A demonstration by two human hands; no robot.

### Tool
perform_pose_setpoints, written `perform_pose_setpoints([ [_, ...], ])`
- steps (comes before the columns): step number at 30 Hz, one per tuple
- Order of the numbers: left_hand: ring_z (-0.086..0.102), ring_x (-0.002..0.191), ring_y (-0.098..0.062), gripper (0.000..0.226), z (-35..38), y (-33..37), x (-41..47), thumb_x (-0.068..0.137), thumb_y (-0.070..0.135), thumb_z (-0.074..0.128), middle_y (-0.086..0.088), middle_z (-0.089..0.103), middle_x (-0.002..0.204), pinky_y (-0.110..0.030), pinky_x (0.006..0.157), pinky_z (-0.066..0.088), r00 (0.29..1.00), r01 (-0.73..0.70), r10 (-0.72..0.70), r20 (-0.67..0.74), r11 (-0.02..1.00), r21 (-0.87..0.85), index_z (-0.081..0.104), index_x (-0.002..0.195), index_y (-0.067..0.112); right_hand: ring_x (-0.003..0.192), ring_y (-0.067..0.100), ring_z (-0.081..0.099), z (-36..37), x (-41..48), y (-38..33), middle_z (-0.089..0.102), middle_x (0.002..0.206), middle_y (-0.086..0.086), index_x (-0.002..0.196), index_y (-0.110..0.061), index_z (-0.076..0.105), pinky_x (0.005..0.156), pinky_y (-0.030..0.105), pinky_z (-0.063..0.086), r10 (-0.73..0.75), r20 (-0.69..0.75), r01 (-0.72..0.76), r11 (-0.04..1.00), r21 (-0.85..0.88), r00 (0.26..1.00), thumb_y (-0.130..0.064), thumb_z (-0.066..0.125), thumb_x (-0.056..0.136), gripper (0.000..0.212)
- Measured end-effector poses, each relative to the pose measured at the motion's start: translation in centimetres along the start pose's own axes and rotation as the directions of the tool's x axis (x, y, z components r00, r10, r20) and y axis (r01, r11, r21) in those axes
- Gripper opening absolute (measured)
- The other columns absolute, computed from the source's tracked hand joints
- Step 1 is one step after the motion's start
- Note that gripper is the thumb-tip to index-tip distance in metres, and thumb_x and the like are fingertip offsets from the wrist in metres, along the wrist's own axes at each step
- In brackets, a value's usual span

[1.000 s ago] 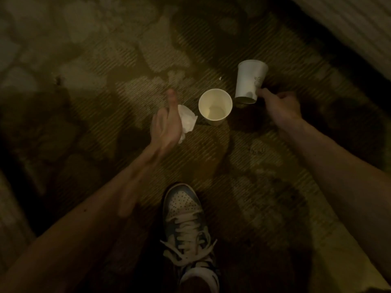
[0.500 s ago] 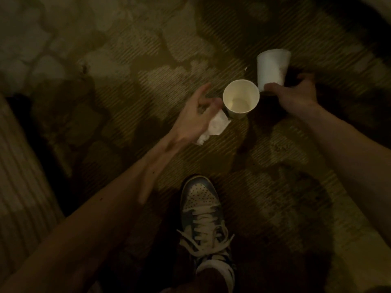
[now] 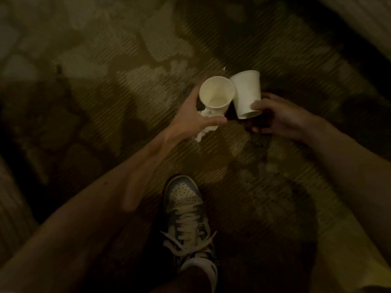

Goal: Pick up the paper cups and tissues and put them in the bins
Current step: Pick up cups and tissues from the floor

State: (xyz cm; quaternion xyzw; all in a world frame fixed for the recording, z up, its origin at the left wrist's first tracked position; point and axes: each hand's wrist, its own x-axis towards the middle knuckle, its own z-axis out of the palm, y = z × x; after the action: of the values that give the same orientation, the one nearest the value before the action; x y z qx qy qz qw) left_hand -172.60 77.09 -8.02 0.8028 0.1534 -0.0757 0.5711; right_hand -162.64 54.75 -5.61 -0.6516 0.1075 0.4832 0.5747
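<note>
Head view shows me the left hand (image 3: 190, 121) curled round the open cup (image 3: 216, 96) with the tissue (image 3: 203, 132) loosely trapped under its palm, and the right hand (image 3: 281, 119) pinching the second cup (image 3: 247, 92) that touches it, so I judge the tissue could slip onto the carpet (image 3: 105, 102).

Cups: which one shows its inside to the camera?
The left cup, in the left hand with the tissue: its mouth faces the camera. The right cup, in the right hand, shows only its wall.
</note>
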Motion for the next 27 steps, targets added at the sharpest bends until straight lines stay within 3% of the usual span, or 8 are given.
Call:
perform_pose_setpoints([
  [4,0.057,0.109,0.011,0.069,0.4,0.9,0.4,0.072,0.028,0.087,0.018,0.061,0.120,-0.008,0.088,0.045,0.999,0.033,-0.036,-0.039,0.997,-0.077,0.051,0.131,0.026,0.087,0.021,0.070,-0.3,-0.5,0.3,0.072,0.099,0.006,0.116,-0.031,0.057,0.073,0.036,0.057,0.007,0.061,-0.010,0.999,0.052,0.998,-0.014,0.063,0.087,0.034],
  [7,0.064,0.106,0.002,0.059,0.3,1.5,0.1,0.076,0.036,0.083,0.015,0.067,0.117,-0.015,0.083,0.053,0.994,0.112,-0.110,0.023,0.985,-0.128,0.054,0.127,0.027,0.088,0.020,0.073,-0.2,-0.6,0.3,0.071,0.107,0.006,0.119,-0.028,0.057,0.072,0.035,0.059,0.020,0.090,-0.025,0.998,0.051,0.996,-0.008,0.062,0.087,0.038],
  [11,0.073,0.086,-0.006,0.047,0.0,3.1,-0.4,0.082,0.034,0.077,0.012,0.076,0.094,-0.019,0.063,0.056,0.966,0.257,-0.246,0.074,0.925,-0.279,0.059,0.121,0.017,0.092,0.020,0.073,0.4,-1.1,0.0,0.070,0.114,0.004,0.126,-0.028,0.055,0.068,0.032,0.059,0.012,0.128,-0.009,1.000,-0.024,0.992,-0.008,0.067,0.083,0.049],
  [13,0.073,0.079,-0.007,0.031,-0.1,4.2,-0.3,0.085,0.030,0.074,0.013,0.076,0.086,-0.019,0.057,0.055,0.962,0.274,-0.261,0.085,0.912,-0.305,0.060,0.111,0.019,0.093,0.020,0.073,0.6,-1.9,-0.5,0.072,0.113,0.000,0.128,-0.030,0.055,0.070,0.033,0.059,-0.026,0.109,0.030,0.999,-0.037,0.994,-0.017,0.076,0.077,0.056],
  [15,0.074,0.077,-0.011,0.039,-0.1,6.2,-0.3,0.081,0.035,0.076,0.006,0.077,0.090,-0.021,0.055,0.056,0.963,0.269,-0.246,0.110,0.911,-0.313,0.061,0.111,0.015,0.094,0.019,0.073,0.3,-3.4,-1.5,0.074,0.109,-0.002,0.123,-0.032,0.056,0.069,0.033,0.059,-0.062,0.086,0.065,0.997,-0.029,0.994,-0.030,0.079,0.069,0.058],
  [21,0.074,0.089,-0.016,0.095,0.7,15.8,0.0,0.044,0.069,0.085,-0.004,0.073,0.107,-0.032,0.068,0.060,0.980,0.161,-0.134,0.146,0.968,-0.190,0.058,0.118,0.017,0.097,0.020,0.072,-3.9,-12.5,-7.7,0.075,0.106,0.000,0.119,-0.026,0.057,0.081,0.038,0.057,-0.081,0.092,0.092,0.988,-0.121,0.993,-0.038,0.078,0.060,0.063],
  [23,0.073,0.093,-0.019,0.094,1.4,20.6,-0.4,0.047,0.071,0.079,-0.006,0.073,0.109,-0.036,0.076,0.059,0.983,0.039,-0.013,0.185,0.990,-0.136,0.062,0.119,0.014,0.097,0.020,0.072,-5.5,-17.4,-10.3,0.075,0.106,0.001,0.118,-0.024,0.057,0.084,0.037,0.057,-0.142,0.060,0.150,0.975,-0.162,0.988,-0.036,0.078,0.060,0.063],
  [27,0.074,0.087,-0.015,0.078,3.9,33.2,-3.7,0.053,0.076,0.078,0.002,0.076,0.099,-0.029,0.066,0.059,0.905,-0.291,0.295,0.307,0.955,-0.059,0.069,0.111,0.025,0.086,0.010,0.073,-9.4,-30.2,-13.2,0.076,0.099,0.000,0.110,-0.012,0.065,0.068,0.021,0.058,-0.372,-0.117,0.338,0.911,-0.236,0.921,-0.027,0.079,0.059,0.055],
])
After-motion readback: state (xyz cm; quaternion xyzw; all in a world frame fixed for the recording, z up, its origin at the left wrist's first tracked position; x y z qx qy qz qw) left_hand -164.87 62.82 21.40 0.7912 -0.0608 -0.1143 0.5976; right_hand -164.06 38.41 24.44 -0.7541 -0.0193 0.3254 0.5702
